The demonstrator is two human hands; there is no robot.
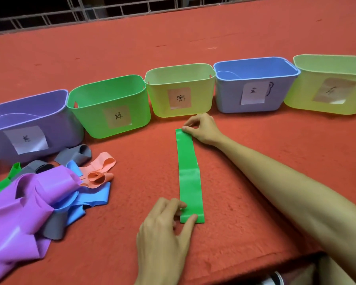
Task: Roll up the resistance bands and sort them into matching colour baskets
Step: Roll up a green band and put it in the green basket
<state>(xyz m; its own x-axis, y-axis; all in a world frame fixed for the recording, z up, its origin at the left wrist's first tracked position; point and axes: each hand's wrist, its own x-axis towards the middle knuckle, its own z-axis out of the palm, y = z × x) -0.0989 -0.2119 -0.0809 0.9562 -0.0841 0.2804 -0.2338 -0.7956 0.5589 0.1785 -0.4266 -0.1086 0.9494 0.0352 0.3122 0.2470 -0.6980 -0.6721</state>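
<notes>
Head view, green band: the green band (189, 175) is lying flat and unrolled on the red tabletop (265, 153), running from 6 o'clock towards 12 o'clock at the middle of the view.
Head view, left hand: the left hand (162, 229) is pinching the band's near end between thumb and fingertips, at 6 o'clock.
Head view, right hand: the right hand (201, 128) is pinching the far end's right corner, at 12 o'clock of the band.
Head view, pile: a pile of bands (49, 192) in purple, blue, grey, pink and green is waiting loose at 8 o'clock.
Head view, baskets: the purple basket (0, 145), green basket (90, 116), yellow basket (158, 99), blue basket (228, 95) and a second yellow basket (296, 95) are standing in an arc from 9 to 2 o'clock; no band is showing inside them, though their bottoms are hidden.
Progress: judging by this, the sorting is barely starting; the first roll is not yet begun, and the green basket is sitting at 10 o'clock of the band.
</notes>
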